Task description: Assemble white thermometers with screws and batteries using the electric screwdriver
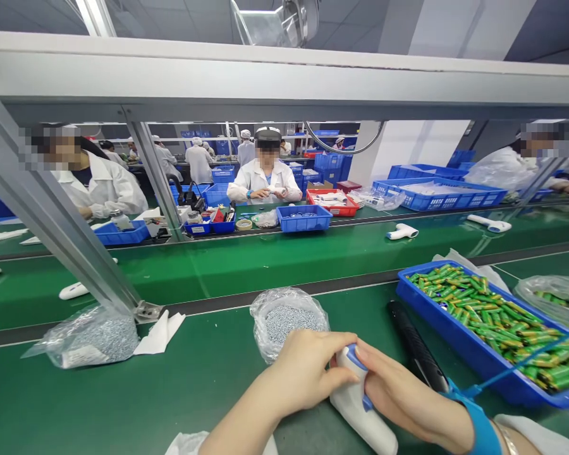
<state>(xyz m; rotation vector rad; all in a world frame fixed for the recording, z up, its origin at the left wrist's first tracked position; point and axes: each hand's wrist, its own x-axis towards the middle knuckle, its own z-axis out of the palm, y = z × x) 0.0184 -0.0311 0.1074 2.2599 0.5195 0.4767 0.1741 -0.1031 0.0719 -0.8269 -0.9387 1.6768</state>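
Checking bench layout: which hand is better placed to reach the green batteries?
Right, probably: both hands grip the white device, but the right hand lies nearest the blue tray; the left hand sits by the clear bag.

No legible text or labels anywhere

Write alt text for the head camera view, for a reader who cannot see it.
The left hand and right hand hold a white device above a green table. Behind it lies a bag of small metal parts; at right stands a blue tray of green batteries.
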